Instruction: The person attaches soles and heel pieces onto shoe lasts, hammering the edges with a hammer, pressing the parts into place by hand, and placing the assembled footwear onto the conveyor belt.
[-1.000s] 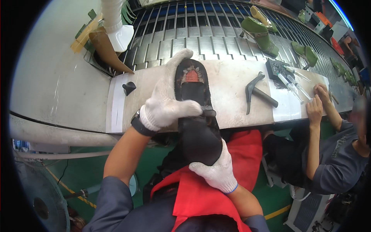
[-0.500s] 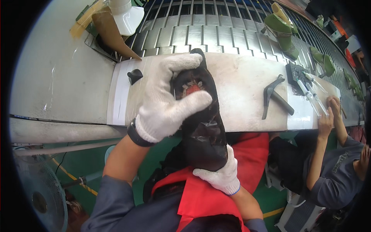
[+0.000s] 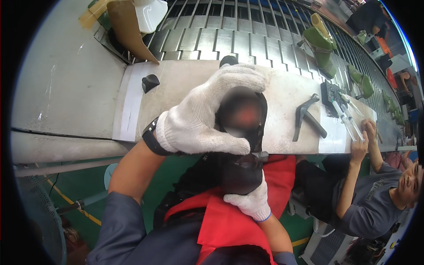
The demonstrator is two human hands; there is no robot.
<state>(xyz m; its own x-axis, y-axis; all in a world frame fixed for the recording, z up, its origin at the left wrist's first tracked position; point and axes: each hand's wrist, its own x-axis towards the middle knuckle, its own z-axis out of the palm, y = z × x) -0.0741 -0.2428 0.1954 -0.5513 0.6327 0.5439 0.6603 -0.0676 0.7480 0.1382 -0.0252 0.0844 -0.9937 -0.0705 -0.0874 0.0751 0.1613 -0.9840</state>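
Observation:
A black shoe upper [image 3: 240,179] stands lengthwise in front of me, its far end over the worktable and its near end at my red apron. My left hand [image 3: 203,112], in a white knit glove, curves round its far part, with fingers along the far side and thumb on the near side. My right hand [image 3: 251,201], gloved too, cups the near end from below. Reddish material shows in the middle of the upper, but that patch is blurred. A small black pointed piece [image 3: 150,83] lies on the table left of my left hand.
Right of the upper lies a dark hammer-like tool [image 3: 307,117]. Beyond it are several syringe-like tubes [image 3: 346,117] beside a co-worker's hands [image 3: 364,137]. A slatted metal conveyor [image 3: 229,39] runs behind, carrying green shoes [image 3: 320,48]. Brown cardboard [image 3: 128,31] stands at the far left.
My left hand has shifted right and its fingers now reach across the far part of the upper. The upper's near end stays in my right hand. The whole view has moved slightly.

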